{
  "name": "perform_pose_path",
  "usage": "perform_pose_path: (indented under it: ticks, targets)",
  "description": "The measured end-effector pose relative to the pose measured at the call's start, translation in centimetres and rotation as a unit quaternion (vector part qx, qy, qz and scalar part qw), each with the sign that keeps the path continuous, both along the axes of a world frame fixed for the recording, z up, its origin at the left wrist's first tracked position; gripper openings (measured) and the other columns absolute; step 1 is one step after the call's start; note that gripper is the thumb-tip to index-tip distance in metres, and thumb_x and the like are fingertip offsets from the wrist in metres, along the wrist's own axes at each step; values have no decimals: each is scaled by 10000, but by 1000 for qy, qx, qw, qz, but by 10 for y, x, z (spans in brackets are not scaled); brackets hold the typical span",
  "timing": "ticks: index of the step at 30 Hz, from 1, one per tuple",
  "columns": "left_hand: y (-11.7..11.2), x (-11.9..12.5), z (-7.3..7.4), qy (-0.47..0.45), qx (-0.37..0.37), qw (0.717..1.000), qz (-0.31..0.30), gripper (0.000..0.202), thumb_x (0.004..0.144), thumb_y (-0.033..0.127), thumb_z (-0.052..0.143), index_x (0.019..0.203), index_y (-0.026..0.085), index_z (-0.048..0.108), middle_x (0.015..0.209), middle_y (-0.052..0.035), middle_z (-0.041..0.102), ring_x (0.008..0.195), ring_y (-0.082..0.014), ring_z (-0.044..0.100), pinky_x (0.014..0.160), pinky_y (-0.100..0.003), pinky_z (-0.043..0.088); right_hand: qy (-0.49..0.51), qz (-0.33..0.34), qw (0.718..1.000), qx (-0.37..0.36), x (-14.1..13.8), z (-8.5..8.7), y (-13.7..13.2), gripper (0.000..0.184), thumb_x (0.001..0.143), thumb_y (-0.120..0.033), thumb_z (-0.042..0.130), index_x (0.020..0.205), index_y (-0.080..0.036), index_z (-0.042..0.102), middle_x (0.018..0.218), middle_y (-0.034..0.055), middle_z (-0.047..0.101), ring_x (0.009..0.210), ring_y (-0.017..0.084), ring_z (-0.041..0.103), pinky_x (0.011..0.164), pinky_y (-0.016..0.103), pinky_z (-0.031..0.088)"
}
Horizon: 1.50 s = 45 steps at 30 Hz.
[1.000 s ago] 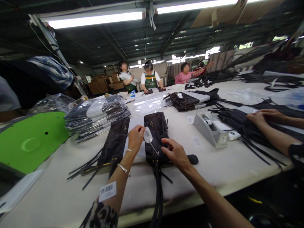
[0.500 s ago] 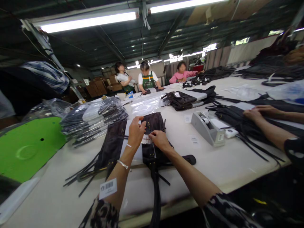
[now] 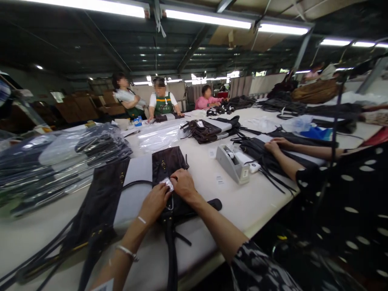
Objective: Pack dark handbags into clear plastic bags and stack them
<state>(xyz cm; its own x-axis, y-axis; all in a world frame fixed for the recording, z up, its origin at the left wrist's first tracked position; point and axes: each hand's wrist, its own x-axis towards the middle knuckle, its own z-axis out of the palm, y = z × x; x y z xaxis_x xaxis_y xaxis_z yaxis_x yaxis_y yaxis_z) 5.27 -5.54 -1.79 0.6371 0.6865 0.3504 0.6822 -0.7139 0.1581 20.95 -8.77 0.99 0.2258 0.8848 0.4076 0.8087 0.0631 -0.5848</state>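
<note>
A dark brown leather handbag (image 3: 106, 190) lies flat on the table below me, with buckles, long straps and a pale grey wrapping sheet (image 3: 138, 169) across it. A small shiny clear plastic packet (image 3: 167, 184) rests over its right part. My left hand (image 3: 155, 201) pinches the packet's lower edge, its fingers bent. From the right, my right hand (image 3: 183, 185) has its curled fingertips on the same packet. The fingertips partly hide it. One black strap (image 3: 171, 250) hangs toward me over the table edge.
A grey tape dispenser (image 3: 233, 165) stands to the right, near paper labels (image 3: 220, 180). Plastic-wrapped bags (image 3: 75, 153) are stacked at left. Another dark bag (image 3: 206, 131) lies ahead. At right a co-worker's hands (image 3: 277, 144) rest on a bag; several people work beyond.
My view has swung to the right. The packet, flat with its printed label showing before, now looks bunched up. My left hand has come down from its raised position onto it.
</note>
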Motion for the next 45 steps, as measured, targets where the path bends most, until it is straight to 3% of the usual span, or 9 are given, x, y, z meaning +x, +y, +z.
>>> perform_pose_path:
  ticks: [4,10,18,22,26,29,35,42,45]
  targets:
    - [12,-2,-10,-55,8,998,-21,325,951,326,471,1184,179,643,1289,-112,638,1226,-260,571,1062,-433,459,29,-17,999,42,59,15,-21,197,920,-218,545,944,-182,738,991,40,725,953,146,631,893,231,436]
    - [1,-5,-11,-165,87,982,32,305,952,339,459,1133,181,647,1219,-113,667,1257,-291,536,1064,-496,414,-132,-102,963,-212,148,11,-73,429,889,-457,599,1162,-140,692,1148,130,713,1087,254,649,915,299,471]
    - [-10,-9,-8,-167,130,976,59,262,953,327,457,1050,191,659,1155,-105,687,1158,-303,582,971,-492,434,-227,-104,907,-339,135,6,-72,246,868,-181,612,1066,-76,713,1105,216,703,1071,323,670,856,392,534]
    - [-12,-12,-11,-176,133,974,48,256,949,327,466,1053,191,656,1129,-104,680,1090,-290,596,943,-471,461,-237,-96,891,-374,119,15,-53,229,890,-248,671,1059,-94,689,1116,137,703,1055,241,672,898,402,546]
    - [-15,-16,-13,-203,118,972,21,261,951,324,456,1042,176,651,1112,-115,667,1051,-276,591,958,-464,477,-235,-115,893,-367,100,11,-50,252,931,-302,629,1103,-120,661,1115,91,700,1027,210,675,917,434,547]
    - [-21,-21,-10,-229,98,968,13,256,951,324,452,1045,187,646,1123,-109,656,1063,-267,583,975,-465,481,-219,-138,908,-329,98,7,-57,236,950,-156,540,1149,-95,650,1107,152,710,1041,252,684,895,440,545]
    - [-45,-21,11,-300,51,952,27,249,935,321,453,1047,215,649,1130,-90,643,1099,-252,581,1008,-452,476,-131,-193,943,-237,147,15,-86,288,880,-88,479,1027,-131,723,1100,209,713,1103,322,660,915,455,509]
    - [-77,30,41,-331,-71,940,-34,226,905,271,453,991,213,653,1067,-61,668,1008,-212,625,930,-380,512,35,-160,969,-184,183,20,-108,326,838,-98,433,1041,-117,687,908,86,759,761,151,730,642,216,556]
    - [-87,59,43,-280,-118,950,-78,216,891,219,463,1006,208,646,1063,-59,664,1033,-202,616,958,-355,488,51,-131,977,-163,179,9,-120,311,863,-145,458,1069,-118,690,989,95,755,860,164,726,766,251,561]
